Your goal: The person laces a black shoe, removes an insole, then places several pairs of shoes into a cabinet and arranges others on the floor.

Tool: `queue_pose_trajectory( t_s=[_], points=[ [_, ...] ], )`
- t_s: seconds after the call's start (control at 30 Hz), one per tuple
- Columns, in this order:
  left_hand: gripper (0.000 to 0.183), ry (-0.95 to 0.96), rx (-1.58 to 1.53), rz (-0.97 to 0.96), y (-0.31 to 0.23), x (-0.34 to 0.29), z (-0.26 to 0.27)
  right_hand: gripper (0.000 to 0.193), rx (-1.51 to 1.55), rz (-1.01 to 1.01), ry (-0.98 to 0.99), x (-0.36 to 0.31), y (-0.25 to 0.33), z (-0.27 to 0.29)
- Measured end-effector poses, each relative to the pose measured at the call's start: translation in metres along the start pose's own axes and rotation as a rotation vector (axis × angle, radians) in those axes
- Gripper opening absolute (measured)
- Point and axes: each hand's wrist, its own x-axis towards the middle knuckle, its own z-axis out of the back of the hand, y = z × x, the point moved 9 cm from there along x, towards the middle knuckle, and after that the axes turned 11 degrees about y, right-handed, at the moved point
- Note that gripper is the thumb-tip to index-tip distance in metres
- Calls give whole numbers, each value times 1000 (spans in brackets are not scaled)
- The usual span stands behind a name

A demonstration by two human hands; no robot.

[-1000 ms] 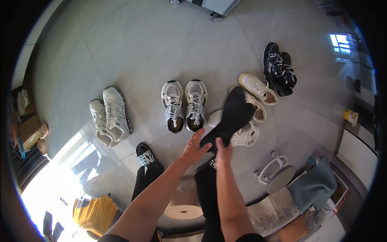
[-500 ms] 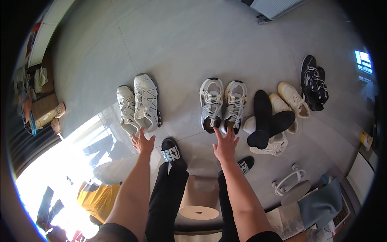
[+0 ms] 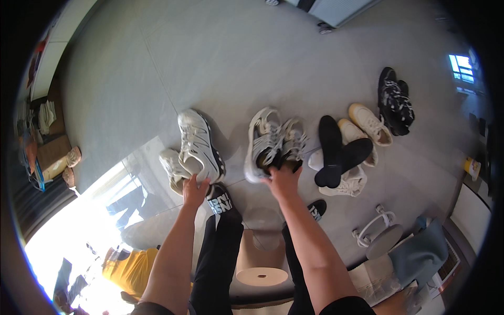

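My left hand (image 3: 195, 191) is closed at the heels of a pair of white sneakers. The right shoe (image 3: 195, 134) of this pair is tilted and overlaps the left shoe (image 3: 170, 164). My right hand (image 3: 284, 182) is closed at the heels of a pair of grey-and-white running shoes, its fingertips inside the openings. Of these, the left shoe (image 3: 262, 137) is blurred and leans outward; the right shoe (image 3: 295, 137) stands close beside it. Loose white laces hang over both. How firmly each single shoe is gripped is partly hidden by my fingers.
To the right lie black insoles (image 3: 329, 142) across white shoes (image 3: 349, 184), cream sneakers (image 3: 371, 123) and black sneakers (image 3: 392, 100). My feet wear black slippers (image 3: 219, 199). A round stool (image 3: 262, 275) stands between my legs, a grey-wheeled case (image 3: 336, 10) far ahead.
Both hands have reached the shoe heels and closed on them. The white pair has shifted toward me and tilted; the grey-and-white pair has also moved nearer. The view has shifted slightly.
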Motion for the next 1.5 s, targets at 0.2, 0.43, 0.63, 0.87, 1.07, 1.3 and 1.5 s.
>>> queue_pose_trajectory(
  t_s=[0.2,0.43,0.63,0.87,1.07,1.3,1.5],
  points=[
    [61,279,141,-148,-83,-163,20,45,91,97,53,-189,-11,78],
    [60,434,428,-482,-261,-409,77,45,201,-65,85,-443,-100,186],
    [65,309,596,-701,-416,-533,82,66,415,-242,-234,-582,-199,249],
    [54,45,745,-1039,-639,-656,60,55,457,-214,-407,-677,-356,355],
    [43,18,758,-1178,-803,-724,31,52,354,-293,-566,-743,-486,437],
    [44,110,821,-1278,-996,-724,-23,52,420,-389,-592,-738,-630,523],
    [60,400,1081,-1178,-1188,-665,-125,70,762,-580,-290,-714,-815,542]
  ],
)
